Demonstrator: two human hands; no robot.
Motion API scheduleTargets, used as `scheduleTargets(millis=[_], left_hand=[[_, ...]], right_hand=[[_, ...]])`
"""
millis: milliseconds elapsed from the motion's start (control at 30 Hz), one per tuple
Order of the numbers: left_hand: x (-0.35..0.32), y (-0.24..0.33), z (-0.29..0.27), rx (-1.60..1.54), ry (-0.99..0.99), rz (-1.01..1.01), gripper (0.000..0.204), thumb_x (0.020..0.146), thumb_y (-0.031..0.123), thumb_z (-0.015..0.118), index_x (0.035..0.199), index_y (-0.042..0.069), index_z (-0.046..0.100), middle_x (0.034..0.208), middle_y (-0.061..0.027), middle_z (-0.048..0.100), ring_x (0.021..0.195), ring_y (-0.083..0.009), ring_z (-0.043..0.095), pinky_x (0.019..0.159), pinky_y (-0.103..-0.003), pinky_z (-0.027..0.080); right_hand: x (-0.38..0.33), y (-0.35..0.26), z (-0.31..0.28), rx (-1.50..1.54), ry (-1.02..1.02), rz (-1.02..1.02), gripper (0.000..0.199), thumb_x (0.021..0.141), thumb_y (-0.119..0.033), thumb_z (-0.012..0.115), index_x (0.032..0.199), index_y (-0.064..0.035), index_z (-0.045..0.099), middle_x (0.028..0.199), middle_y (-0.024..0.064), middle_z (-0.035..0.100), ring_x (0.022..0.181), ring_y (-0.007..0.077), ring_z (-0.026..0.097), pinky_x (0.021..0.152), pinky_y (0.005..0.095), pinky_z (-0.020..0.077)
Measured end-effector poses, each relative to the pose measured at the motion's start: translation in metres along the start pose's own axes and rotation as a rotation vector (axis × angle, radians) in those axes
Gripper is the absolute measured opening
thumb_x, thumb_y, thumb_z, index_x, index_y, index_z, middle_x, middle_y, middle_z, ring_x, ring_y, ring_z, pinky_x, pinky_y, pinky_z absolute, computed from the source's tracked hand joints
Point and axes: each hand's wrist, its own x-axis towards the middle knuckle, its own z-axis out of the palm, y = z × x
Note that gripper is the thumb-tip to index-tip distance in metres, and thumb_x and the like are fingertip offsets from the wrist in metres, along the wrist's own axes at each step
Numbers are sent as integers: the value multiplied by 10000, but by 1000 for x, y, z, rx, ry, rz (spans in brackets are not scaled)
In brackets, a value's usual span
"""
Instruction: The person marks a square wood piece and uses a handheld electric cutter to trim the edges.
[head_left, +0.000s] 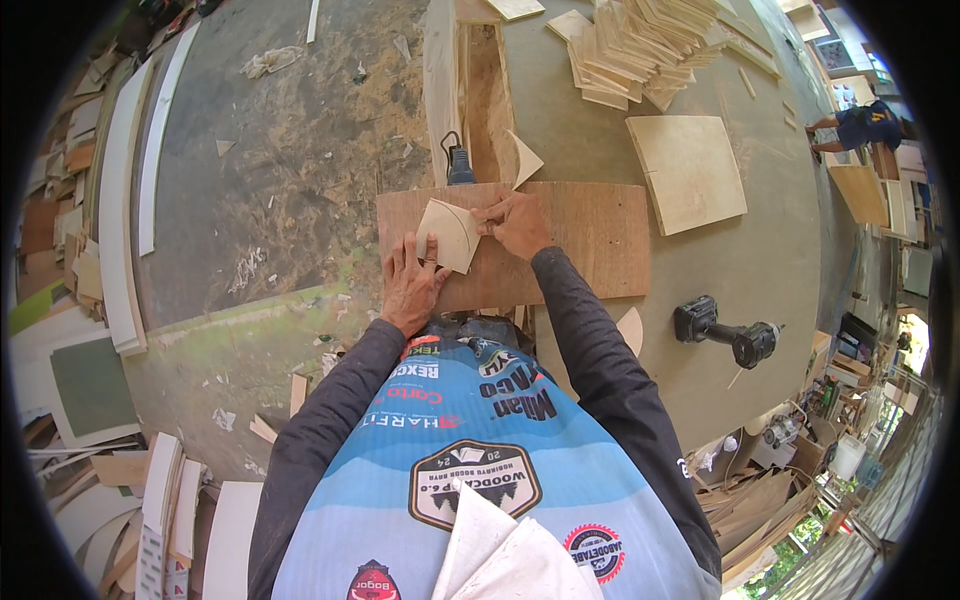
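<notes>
A pale plywood piece (450,234) with a curved dark line across it lies on a reddish-brown plywood board (590,240) in front of me. My left hand (408,288) rests at its left side, fingers stretched and apart, one of them pressing on the piece. At the right corner my right hand (516,226) is closed in a pinch, its fingertips touching the piece. Whatever those fingers hold is too small to make out. Just beyond the board's far edge, a dark blue tool end (460,166) with a black cord sticks up.
A black cordless drill (725,334) lies on the floor to the right, with a square plywood sheet (688,174) farther off. Stacked plywood pieces (640,45) stand at the far right. Long white strips (122,215) and offcuts line the left. Another person (865,126) is at the far right edge.
</notes>
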Motion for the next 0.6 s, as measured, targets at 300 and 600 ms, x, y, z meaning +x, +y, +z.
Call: scheduleTargets(millis=[300,600], left_hand=[[0,0,-1,-8,-9,-13,671,1026,413,532,1537,-7,417,1429,-257,398,1322,-414,395,1080,-516,351],[-1,0,2,-8,-12,-21,674,1028,424,527,1538,-3,421,1433,-255,393,1334,-412,387,1083,-519,348]], right_hand=[[1,1,2,-21,7,-13,346,728,-21,890,1058,-105,824,856,42,696,693,119,566,636,300,464],[4,9,6,18,51,-77,321,702,-30,895,1011,-90,829,819,106,734,659,163,627,626,324,512]])
